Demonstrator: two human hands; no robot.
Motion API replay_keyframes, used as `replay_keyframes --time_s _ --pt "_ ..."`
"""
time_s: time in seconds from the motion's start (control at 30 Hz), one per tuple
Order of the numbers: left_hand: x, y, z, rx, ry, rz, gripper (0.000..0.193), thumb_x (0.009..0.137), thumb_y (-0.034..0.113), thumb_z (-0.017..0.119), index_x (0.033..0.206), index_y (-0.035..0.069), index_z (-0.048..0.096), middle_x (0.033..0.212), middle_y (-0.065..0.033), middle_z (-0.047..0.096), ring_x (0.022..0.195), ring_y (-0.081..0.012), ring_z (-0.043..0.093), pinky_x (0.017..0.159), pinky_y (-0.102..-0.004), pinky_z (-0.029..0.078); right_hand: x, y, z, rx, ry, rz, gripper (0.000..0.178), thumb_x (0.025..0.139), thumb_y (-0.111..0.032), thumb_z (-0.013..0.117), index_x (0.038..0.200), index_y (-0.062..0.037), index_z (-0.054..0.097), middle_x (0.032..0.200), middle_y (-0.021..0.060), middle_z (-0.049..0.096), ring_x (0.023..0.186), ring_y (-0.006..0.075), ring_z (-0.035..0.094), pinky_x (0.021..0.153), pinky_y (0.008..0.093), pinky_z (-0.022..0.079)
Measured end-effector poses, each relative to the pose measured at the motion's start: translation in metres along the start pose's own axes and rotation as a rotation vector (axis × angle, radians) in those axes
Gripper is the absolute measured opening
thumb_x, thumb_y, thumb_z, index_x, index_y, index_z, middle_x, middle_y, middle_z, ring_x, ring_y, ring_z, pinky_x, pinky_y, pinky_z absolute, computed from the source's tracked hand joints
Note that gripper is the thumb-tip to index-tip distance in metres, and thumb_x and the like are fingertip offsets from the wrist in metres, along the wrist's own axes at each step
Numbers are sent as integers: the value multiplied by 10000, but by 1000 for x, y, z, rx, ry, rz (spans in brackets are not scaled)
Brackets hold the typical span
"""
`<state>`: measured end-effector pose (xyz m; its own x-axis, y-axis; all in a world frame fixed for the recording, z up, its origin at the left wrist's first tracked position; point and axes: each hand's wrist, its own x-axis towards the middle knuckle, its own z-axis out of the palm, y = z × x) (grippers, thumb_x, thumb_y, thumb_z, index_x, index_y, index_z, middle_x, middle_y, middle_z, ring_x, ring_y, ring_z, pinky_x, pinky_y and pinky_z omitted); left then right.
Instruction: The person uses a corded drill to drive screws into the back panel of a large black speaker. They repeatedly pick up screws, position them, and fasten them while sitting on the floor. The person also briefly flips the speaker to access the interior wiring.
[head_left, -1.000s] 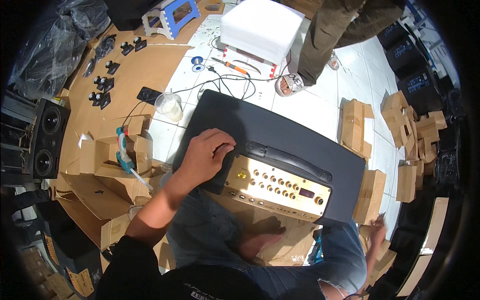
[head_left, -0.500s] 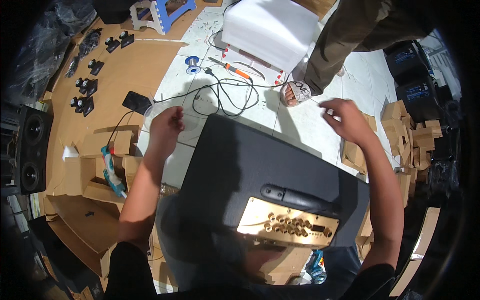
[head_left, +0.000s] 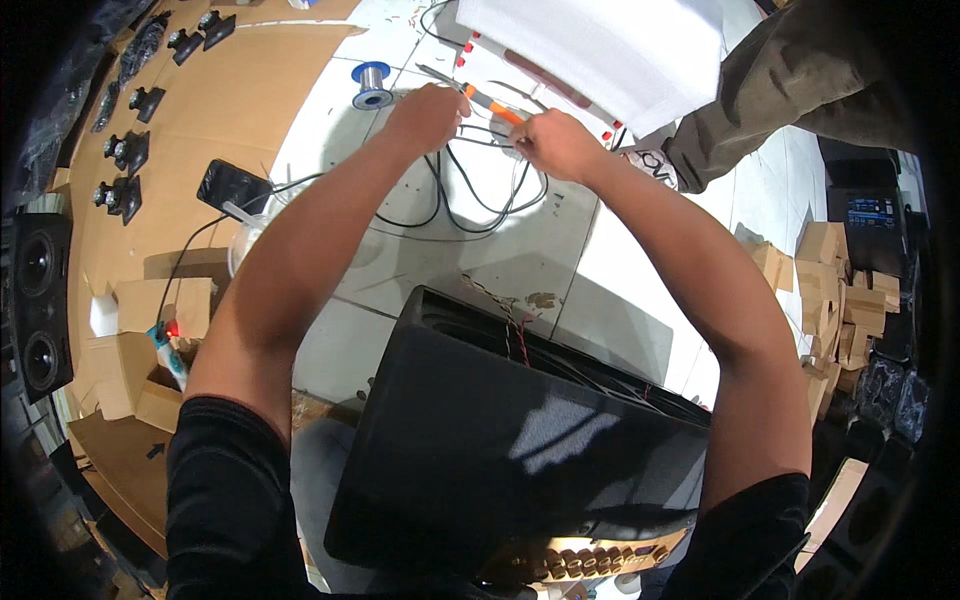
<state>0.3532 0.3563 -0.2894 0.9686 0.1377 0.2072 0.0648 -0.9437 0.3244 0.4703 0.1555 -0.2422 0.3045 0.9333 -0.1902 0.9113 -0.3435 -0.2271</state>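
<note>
A soldering iron (head_left: 490,103) with an orange handle lies on the tiles between my hands. My right hand (head_left: 558,143) has its fingers closed at the handle's cord end. My left hand (head_left: 430,118) is curled beside the iron's front part; whatever its fingers hold is hidden. Below them lies the iron's looped black cord (head_left: 455,195). Close to my body a black amplifier box (head_left: 450,430) stands tilted, its gold knob panel (head_left: 590,558) toward me. Its far side is open, with thin twisted wires (head_left: 520,335) coming out.
A solder spool (head_left: 372,86) stands left of the iron. Beyond is a white-covered box (head_left: 600,50), with another person's leg (head_left: 780,100) beside it. On the left are a phone (head_left: 232,187), a plastic cup (head_left: 245,245), small black parts (head_left: 125,150) and cardboard (head_left: 230,100). Cartons (head_left: 825,290) stand right.
Both hands have reached forward and inward to the soldering iron. The amplifier has tipped toward me, showing its open far side and wires. The view has shifted.
</note>
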Motion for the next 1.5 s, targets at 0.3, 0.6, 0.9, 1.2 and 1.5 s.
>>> replay_keyframes --time_s 0.3,0.6,0.9,1.2,1.5 --pt "31 -20 36 6 -100 307 130 827 78 568 778 105 685 727 -104 675 709 -285 683 635 -402 556 52 12 44 -307 -40 -54 168 871 -84 534 899 -75 700 894 143 711 848 306 703 783 420 568" --pt "22 -41 57 -9 61 434 109 823 117 543 859 50 621 745 -153 596 725 -330 643 651 -428 516 38 1 26 12 144 -17 121 876 -97 593 943 -30 669 816 186 674 784 356 664 742 419 538" --pt "7 -10 39 -103 86 62 95 900 55 580 951 24 655 823 -161 662 803 -317 666 741 -420 537 -90 47 57 171 140 146 156 921 -121 562 977 1 642 919 209 681 871 379 666 779 441 527" --pt "33 3 9 135 -247 -36 142 893 139 686 1029 108 711 992 -121 697 957 -249 674 882 -359 551 -87 35 83 -67 109 22 101 844 -31 595 927 -4 647 901 164 669 833 329 677 768 392 567" --pt "20 -9 43 116 -176 -12 69 832 105 702 898 83 699 944 -140 686 932 -281 684 823 -374 561 -95 34 93 -69 200 79 144 853 -44 608 981 -8 662 911 148 668 847 310 676 787 394 562"
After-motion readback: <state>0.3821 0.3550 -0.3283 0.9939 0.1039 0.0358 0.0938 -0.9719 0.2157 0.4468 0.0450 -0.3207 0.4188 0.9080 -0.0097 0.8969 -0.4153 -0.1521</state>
